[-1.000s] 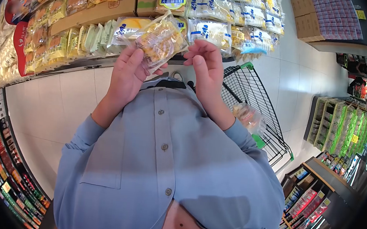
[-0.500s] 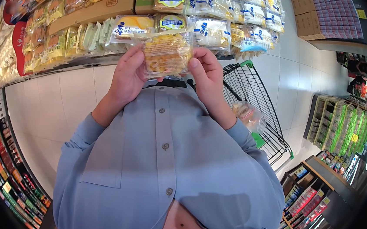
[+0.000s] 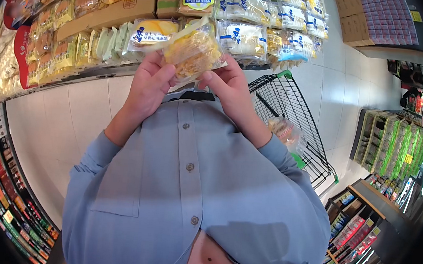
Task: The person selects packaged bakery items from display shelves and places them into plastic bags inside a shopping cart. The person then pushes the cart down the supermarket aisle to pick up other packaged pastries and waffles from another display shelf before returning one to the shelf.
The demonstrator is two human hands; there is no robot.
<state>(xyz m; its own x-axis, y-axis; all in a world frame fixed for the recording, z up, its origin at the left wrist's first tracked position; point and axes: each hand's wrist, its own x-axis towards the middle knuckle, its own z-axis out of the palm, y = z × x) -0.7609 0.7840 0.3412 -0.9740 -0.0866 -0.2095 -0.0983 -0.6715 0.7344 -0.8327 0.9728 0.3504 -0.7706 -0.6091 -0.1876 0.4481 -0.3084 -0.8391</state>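
A clear plastic packet of yellow-brown baked food [image 3: 194, 50] is held up in front of my chest, tilted. My left hand [image 3: 150, 79] grips its lower left edge, thumb on the face towards me. At the lower right corner, my right hand [image 3: 228, 83] pinches the same packet, its fingers partly behind it. Just beyond the packet are shelved bread packs, among them a toast bread pack [image 3: 152, 31] and a white-and-blue bread pack [image 3: 241, 39].
A black wire shopping cart [image 3: 299, 109] with green corners stands to the right, with a clear bag of food [image 3: 287, 132] in it. A cardboard divider [image 3: 106, 14] runs between the bread rows. Green-packed goods [image 3: 396, 143] stand on a rack farther right.
The packet has turned from nearly level to tilted, its upper right side raised. My right hand has shifted lower and to the left along its edge; my left thumb now lies over its face.
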